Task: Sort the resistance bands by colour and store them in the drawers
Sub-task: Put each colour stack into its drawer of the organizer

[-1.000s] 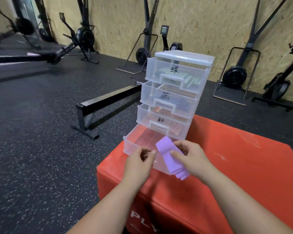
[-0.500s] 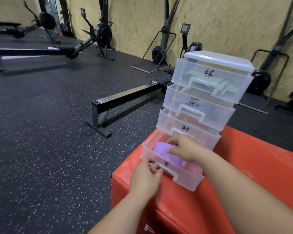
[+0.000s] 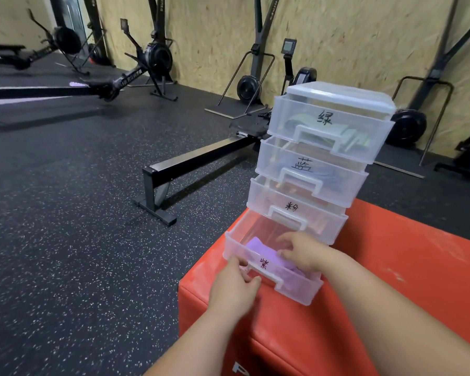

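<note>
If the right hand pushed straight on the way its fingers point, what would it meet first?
The right hand, reaching left into the open bottom drawer, rests on the purple resistance band. Going on, it would likely slide over the band toward the drawer's far left wall; depth is unclear.

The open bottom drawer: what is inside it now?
A folded purple band lies inside the bottom drawer, with the right hand resting on it. That hand and the frosted front hide the band's right end, so any others cannot be seen.
</note>
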The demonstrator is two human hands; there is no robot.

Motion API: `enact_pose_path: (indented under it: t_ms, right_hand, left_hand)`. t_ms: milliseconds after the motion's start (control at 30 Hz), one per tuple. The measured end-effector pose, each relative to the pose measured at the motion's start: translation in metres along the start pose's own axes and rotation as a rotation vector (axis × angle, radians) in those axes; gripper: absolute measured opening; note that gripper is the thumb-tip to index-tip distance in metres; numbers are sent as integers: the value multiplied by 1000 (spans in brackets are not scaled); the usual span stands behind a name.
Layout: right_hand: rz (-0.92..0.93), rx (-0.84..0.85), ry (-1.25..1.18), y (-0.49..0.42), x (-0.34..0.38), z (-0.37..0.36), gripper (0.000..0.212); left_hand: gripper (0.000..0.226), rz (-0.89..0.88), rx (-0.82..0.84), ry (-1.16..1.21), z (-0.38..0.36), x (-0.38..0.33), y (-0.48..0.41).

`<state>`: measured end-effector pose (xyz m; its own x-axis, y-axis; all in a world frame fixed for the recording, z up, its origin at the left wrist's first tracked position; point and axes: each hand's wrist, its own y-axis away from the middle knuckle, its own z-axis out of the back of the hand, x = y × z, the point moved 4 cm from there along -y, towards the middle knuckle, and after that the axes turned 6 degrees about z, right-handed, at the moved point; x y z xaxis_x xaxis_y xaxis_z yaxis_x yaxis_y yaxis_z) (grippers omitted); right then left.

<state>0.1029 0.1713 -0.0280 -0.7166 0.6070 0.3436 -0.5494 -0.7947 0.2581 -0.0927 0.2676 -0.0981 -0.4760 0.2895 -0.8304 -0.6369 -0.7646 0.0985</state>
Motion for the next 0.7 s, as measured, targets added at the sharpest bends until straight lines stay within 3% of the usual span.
enact_pose_path:
  t_ms: [200, 400, 700]
  right_hand:
    - [75, -140, -107, 69, 3, 14, 35]
    - [134, -329, -134, 156, 4, 25, 36]
    - [137, -340, -145, 209, -26, -22, 41]
  left_hand:
    - [36, -80, 92, -119, 11, -10, 29]
    - [39, -300, 136, -290, 33, -17, 85]
    - [44, -493, 98, -375, 86, -30, 109]
